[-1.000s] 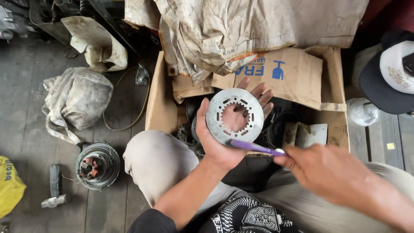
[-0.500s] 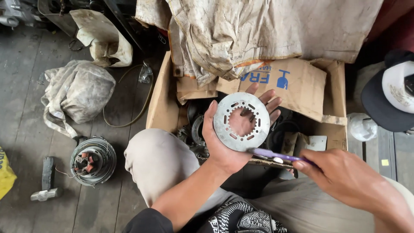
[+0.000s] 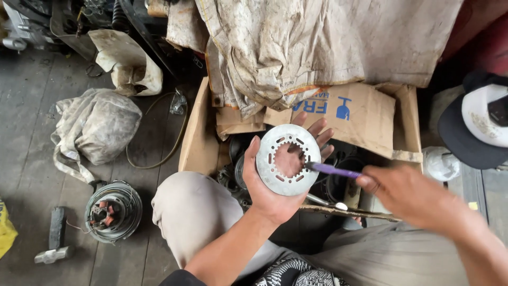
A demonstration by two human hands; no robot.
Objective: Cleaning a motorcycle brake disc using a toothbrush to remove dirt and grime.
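Plate (image 3: pixel 288 160) sits gripped in our left hand (image 3: pixel 272 182) while our right hand (image 3: pixel 407 193) pinches purple brush (image 3: pixel 333 170) at its toothed inner edge, work seemingly midway.

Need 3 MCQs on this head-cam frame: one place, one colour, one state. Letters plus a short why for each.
1. Where does the round coil-wound motor part lie?
A. On the plank floor, at the left of the picture
B. Inside the cardboard box
C. On the dark cap

2. What colour is the thin tool in the right hand?
A. Red
B. Purple
C. Green

3. How is the metal ring disc held?
A. Flat on the floor
B. Hung on a hook
C. Resting on the open palm of the left hand, fingers spread behind it

Answers:
1 A, it sits on the planks beside a hammer, apart from the cardboard box.
2 B, the shaft reads purple, its tip at the disc's toothed inner edge.
3 C, thumb and fingertips show around the disc's rim.
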